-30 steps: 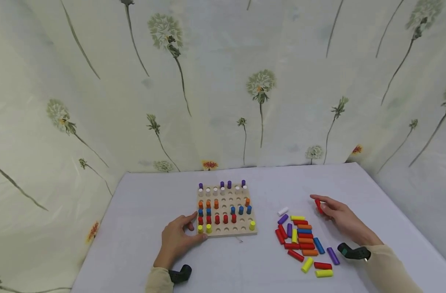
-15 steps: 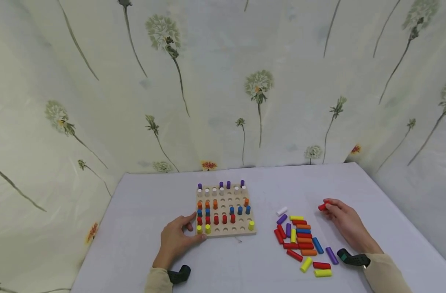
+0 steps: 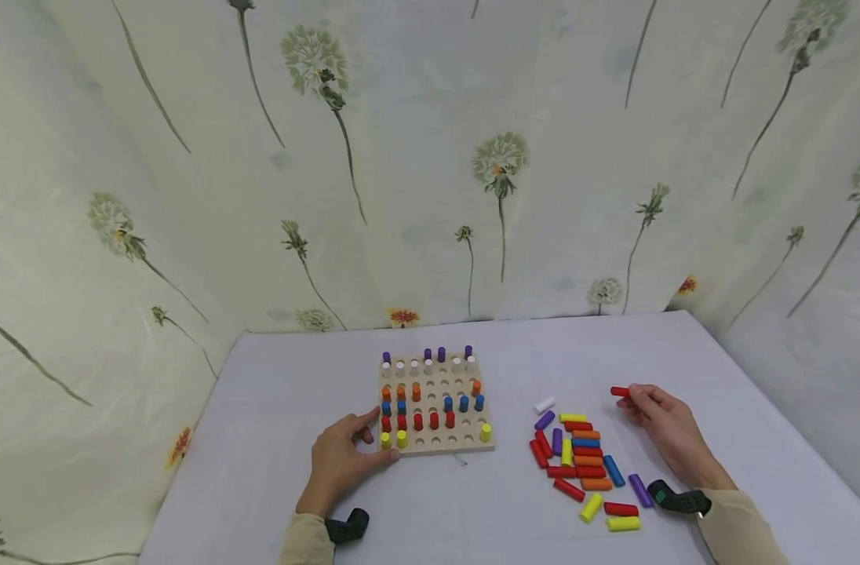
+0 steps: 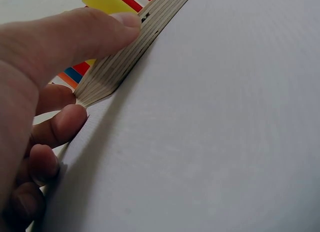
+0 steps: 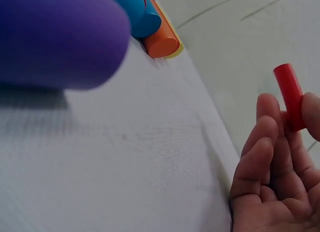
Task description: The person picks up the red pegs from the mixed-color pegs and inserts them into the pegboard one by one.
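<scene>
A wooden pegboard [image 3: 444,450] lies flat on the table, with rows of purple, white, orange, blue, red and yellow pegs standing in it and several open holes. My left hand [image 3: 340,459] holds its near left corner, the thumb [image 4: 100,32] against the front edge and the fingers at the left side. Over the table to the right, my right hand [image 3: 661,428] pinches a red peg [image 5: 290,95] between thumb and fingertips. In the head view that peg points leftward, beyond a pile of loose pegs.
Loose pegs lie between the board and my right hand, among them a white peg [image 3: 544,405], a blue peg [image 3: 614,471] and a yellow peg [image 3: 624,523]. A purple peg [image 3: 640,490] lies beside the right wrist's black device [image 3: 679,497]. Flower-printed cloth [image 3: 416,196] hangs behind the table.
My right hand has turned the red peg within its fingers, from steeply tilted to nearly level and pointing left. The left hand has stayed at the board's corner.
</scene>
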A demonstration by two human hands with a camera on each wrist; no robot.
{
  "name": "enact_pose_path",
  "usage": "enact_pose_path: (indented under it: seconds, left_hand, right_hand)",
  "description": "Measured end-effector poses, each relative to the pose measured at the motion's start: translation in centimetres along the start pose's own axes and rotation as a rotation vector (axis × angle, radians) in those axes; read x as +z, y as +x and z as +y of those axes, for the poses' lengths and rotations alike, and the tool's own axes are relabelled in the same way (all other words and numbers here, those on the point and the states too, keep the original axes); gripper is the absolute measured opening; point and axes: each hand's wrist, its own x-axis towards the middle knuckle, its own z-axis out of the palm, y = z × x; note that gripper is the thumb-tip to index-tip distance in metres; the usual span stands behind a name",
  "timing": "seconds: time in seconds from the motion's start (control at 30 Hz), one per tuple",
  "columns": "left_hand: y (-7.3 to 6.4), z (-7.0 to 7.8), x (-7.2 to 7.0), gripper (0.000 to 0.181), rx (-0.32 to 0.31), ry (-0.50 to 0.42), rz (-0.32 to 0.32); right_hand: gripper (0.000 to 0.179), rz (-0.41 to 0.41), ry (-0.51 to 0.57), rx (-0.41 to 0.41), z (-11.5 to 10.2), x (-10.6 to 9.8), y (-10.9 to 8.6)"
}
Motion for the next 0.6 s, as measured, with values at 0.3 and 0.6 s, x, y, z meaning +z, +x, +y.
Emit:
enact_pose_path:
  seconds: [0.3, 0.6]
  left_hand:
    - [0.0, -0.2, 0.3, 0.077, -0.003, 0.01, -0.002]
    - [0.0, 0.0, 0.2, 0.078, 0.001, 0.013, 0.0]
  right_hand:
    - [0.054, 0.026, -0.062, 0.013, -0.5, 0.7, -0.4]
    - [0.048, 0.258, -0.21, 0.018, -1.7, 3.6, -1.3]
